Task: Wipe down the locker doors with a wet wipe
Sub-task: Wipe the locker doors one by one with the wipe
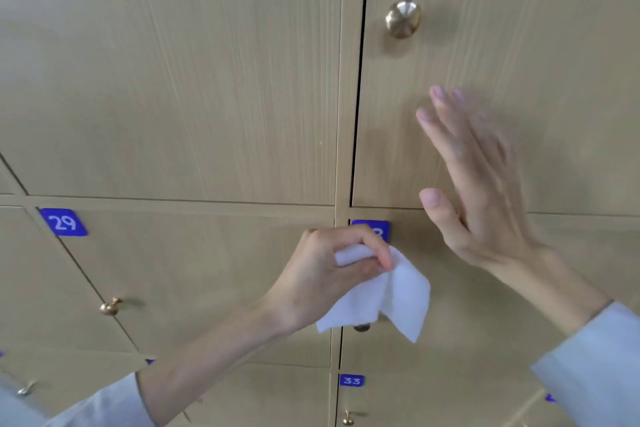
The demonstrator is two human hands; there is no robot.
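The left hand [329,274] is pinching the wet wipe [388,298] ready for wiping, while the right hand [485,191], fingers straight, is reaching toward the locker door [519,45].

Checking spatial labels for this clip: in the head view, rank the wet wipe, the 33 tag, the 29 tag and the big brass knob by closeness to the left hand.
1. Wet wipe, pinched in the left hand.
2. 33 tag, below right.
3. 29 tag, far left.
4. Brass knob, high right; close to third.

The left hand [332,267] and its wet wipe [384,298] hide a blue number plate [375,227] and a knob [362,327].
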